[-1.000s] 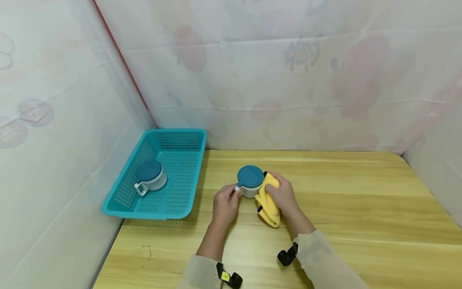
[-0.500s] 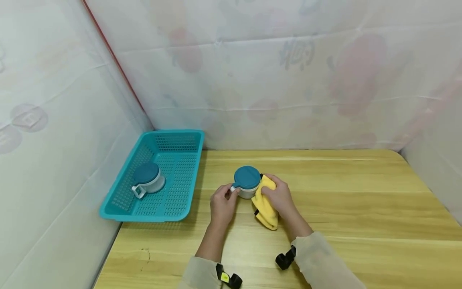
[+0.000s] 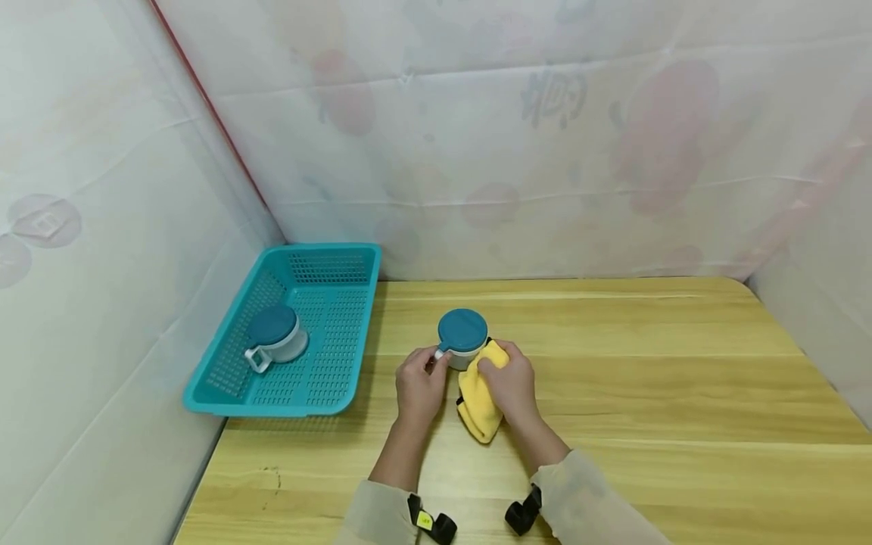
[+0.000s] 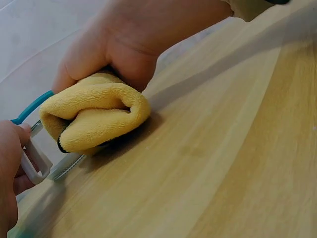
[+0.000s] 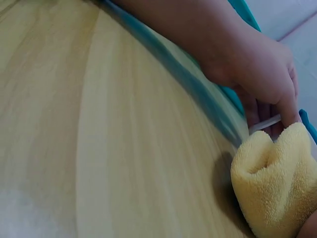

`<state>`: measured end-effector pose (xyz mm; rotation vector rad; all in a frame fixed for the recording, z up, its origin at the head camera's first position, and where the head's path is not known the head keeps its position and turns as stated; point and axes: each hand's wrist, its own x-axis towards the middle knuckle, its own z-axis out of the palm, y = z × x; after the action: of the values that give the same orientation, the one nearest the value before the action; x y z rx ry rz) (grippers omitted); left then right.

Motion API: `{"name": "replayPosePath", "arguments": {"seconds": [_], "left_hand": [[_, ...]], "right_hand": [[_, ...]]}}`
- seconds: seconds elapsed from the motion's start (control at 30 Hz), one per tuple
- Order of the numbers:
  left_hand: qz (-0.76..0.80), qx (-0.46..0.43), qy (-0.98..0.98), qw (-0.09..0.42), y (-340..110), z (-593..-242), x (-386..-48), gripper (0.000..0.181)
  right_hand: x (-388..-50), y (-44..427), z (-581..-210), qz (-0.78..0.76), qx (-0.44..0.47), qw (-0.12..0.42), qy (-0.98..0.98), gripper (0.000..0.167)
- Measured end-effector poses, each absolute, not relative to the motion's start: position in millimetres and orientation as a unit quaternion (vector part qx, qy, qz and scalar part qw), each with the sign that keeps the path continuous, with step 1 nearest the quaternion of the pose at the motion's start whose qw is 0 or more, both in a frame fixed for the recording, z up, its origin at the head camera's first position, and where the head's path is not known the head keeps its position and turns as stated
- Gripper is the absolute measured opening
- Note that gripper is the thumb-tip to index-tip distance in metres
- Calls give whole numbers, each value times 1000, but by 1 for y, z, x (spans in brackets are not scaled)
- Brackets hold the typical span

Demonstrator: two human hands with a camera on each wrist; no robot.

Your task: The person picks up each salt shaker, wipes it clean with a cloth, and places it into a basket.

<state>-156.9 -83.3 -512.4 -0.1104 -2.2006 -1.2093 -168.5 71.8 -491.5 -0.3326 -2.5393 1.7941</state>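
Observation:
A lidded jar (image 3: 462, 331) with a blue lid, a pale see-through body and a white handle (image 4: 35, 166) stands on the wooden table. My left hand (image 3: 418, 384) pinches that handle from the left side. In my right hand (image 3: 512, 382) is a folded yellow cloth (image 3: 482, 401) with black edging, gripped between thumb and fingers. The cloth presses against the front right of the jar's body and covers part of it. From the right wrist view, the cloth (image 5: 277, 178) hides most of the jar.
At the left of the table stands a turquoise perforated basket (image 3: 368, 318). Inside it sits a second jar (image 3: 275, 333) with a blue lid and white handle. White printed sheeting (image 3: 436, 151) hangs behind the wooden table (image 3: 647, 363).
My right hand and the cloth have moved left and toward me, from the jar's right side round to its front. The left hand keeps hold of the handle. The view has shifted slightly.

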Motion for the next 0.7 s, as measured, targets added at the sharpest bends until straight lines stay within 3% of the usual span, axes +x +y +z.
{"name": "replayPosePath", "arguments": {"seconds": [0.4,0.7], "left_hand": [[-459,-56,-835,298,-84,-509,-156,15],[-459,-75,-831,306,-80,-513,-157,15]], "right_hand": [[-180,89,-483,563,-96,51,-819,45],[-190,94,-486,618,-183,117,-756,47]]}}
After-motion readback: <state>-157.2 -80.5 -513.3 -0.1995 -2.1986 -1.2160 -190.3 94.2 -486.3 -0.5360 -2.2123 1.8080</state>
